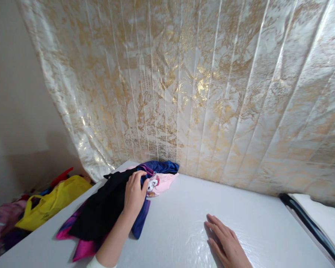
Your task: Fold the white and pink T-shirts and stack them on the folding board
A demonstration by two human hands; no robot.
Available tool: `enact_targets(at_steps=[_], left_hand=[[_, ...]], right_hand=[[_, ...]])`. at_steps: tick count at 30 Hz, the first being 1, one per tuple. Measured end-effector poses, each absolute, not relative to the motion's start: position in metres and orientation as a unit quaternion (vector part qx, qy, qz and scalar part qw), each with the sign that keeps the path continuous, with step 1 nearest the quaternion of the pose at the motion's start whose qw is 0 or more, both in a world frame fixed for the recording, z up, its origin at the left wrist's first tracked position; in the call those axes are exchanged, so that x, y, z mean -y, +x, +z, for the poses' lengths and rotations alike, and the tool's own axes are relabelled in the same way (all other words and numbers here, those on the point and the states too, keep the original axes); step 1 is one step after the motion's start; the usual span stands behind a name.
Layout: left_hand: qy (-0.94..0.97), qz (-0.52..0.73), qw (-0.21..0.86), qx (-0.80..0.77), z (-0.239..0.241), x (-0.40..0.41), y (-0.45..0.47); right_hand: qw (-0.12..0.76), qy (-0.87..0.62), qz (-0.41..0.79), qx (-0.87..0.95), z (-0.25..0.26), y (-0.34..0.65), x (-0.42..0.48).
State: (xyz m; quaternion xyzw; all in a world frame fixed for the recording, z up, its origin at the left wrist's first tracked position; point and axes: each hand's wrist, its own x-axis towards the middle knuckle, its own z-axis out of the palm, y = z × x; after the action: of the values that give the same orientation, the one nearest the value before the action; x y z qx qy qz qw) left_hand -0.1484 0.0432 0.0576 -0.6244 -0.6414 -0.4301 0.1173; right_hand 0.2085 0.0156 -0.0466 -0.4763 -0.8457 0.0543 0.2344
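Note:
A loose heap of clothes lies at the left of the white table. On its top is a black garment, with bright pink and purple cloth showing from under its near edge. Shiny navy cloth and a pale pink garment with a cartoon print stick out at the far right of the heap. My left hand rests on the heap, its fingers curled over dark clothing, thumb beside the print. My right hand hovers low over or touches the table, palm down, fingers stretched out, holding nothing.
The white table meets a wall hung with a shiny gold-patterned sheet. On the right lies a stack of folded white and dark cloth. Beyond the left edge, lower down, are a yellow bag and piled clothes.

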Motion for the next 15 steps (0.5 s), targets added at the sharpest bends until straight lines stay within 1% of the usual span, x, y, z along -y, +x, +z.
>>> enact_targets(at_steps=[4,8,12,15], left_hand=[[-0.675,-0.406,0.052,0.614,0.052,-0.045,-0.148],[-0.715,-0.335,-0.004,0.614,0.021,-0.053,-0.133],[-0.717,-0.276,0.003,0.64,-0.011,-0.056,-0.117],[-0.708,-0.245,0.027,0.662,-0.019,-0.057,-0.112]], right_hand=[[0.239,-0.483,0.077,0.839,-0.039,0.206,-0.011],[0.222,-0.493,0.089,0.836,-0.033,0.203,-0.008],[0.217,-0.496,0.096,0.835,-0.033,0.204,-0.008],[0.211,-0.499,0.104,0.834,-0.033,0.205,-0.008]])
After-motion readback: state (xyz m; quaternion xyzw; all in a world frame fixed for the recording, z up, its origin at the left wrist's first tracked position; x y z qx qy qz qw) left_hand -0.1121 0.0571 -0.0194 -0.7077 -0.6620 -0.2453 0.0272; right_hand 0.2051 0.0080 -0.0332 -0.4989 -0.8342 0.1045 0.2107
